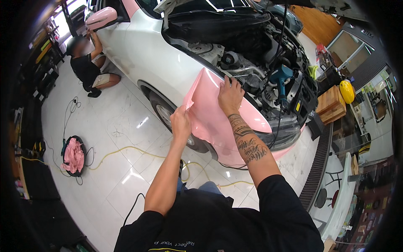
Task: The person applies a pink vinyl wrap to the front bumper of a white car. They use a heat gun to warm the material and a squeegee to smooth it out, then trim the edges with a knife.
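left grip [181, 122]: pinched shut on the loose left edge of the pink film
right grip [230, 97]: laid over the film beside the engine bay [247, 46], fingers spread; whether it clasps anything, i cannot tell
pink film [220, 126]: over the front corner of the white fender [180, 54], reaching toward the headlight [287, 132]; glossy, puckered and standing up along its left edge, smoother to the right
white fender: bare behind the film; stripping looks partly done, with this front piece left
bin [83, 152]: holds crumpled film [74, 155], seemingly peeled already
mirror [101, 17]: pink too, so likely left to do; a co-worker [86, 67] crouches beside it
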`<action>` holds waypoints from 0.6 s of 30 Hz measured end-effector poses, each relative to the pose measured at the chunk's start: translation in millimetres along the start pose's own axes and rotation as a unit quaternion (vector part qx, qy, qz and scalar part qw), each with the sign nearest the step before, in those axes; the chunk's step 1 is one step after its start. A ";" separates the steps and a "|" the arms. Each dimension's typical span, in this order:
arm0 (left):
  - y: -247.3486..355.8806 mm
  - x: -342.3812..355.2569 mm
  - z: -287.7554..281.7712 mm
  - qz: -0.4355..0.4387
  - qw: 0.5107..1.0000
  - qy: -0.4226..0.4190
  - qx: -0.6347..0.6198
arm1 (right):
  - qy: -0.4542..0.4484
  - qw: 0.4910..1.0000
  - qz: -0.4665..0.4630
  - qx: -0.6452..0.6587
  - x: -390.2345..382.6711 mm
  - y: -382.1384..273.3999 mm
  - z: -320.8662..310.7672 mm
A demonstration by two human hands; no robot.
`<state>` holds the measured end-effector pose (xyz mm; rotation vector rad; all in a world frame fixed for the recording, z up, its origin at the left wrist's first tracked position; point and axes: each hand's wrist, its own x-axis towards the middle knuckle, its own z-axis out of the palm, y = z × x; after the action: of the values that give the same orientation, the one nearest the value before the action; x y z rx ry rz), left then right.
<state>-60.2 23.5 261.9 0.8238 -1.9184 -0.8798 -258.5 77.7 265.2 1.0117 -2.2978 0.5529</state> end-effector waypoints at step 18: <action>46.3 -114.0 -28.1 -0.005 0.999 -0.023 -0.037 | 0.054 0.995 -0.015 0.078 -8.0 7.5 -1.3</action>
<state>3.3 132.5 263.0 0.7758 -1.9115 -0.9770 -259.4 87.4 260.0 1.0605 -2.1689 0.7666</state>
